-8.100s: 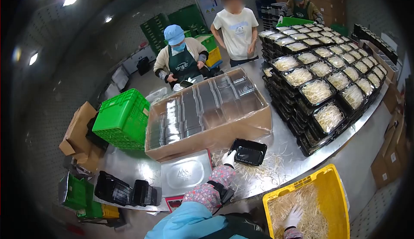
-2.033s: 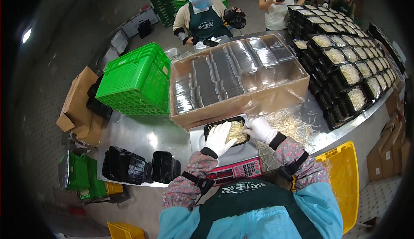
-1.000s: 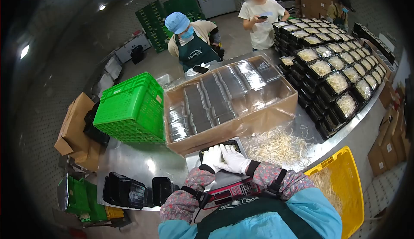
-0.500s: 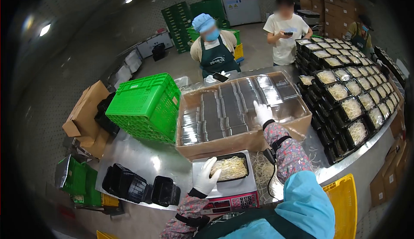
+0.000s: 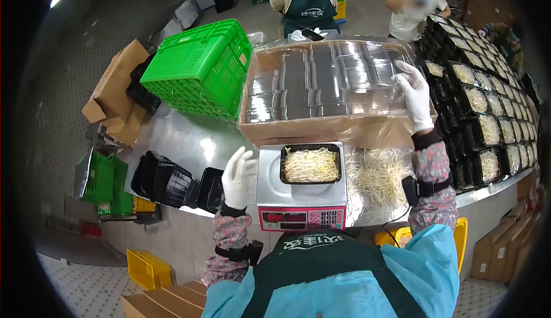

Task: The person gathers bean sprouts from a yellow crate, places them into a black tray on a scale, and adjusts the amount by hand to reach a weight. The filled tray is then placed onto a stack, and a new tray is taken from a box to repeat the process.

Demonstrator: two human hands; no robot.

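A black tray of bean sprouts [image 5: 310, 165] rests on the scale [image 5: 270, 194], whose red display is lit. My left hand [image 5: 238, 175], white-gloved, is raised left of the scale with its fingers apart and nothing in it. At the right end of the carton [image 5: 321, 130] of clear lids [image 5: 295, 82], my right hand [image 5: 411, 85] has its thumb and fingers drawn together at a lid edge; a clear lid seems to be between them. Loose sprouts [image 5: 380, 181] lie on the metal table right of the scale.
A green crate [image 5: 198, 65] stands left of the carton. Empty black trays [image 5: 163, 181] lie at the table's left. Stacked packed trays [image 5: 491, 131] fill the right side. Two people stand across the table, and another is partly visible behind the stacks.
The view has tipped downward. My left hand has left the sprout tray and moved left, off the scale. My right hand has moved rightward over the carton to its right end.
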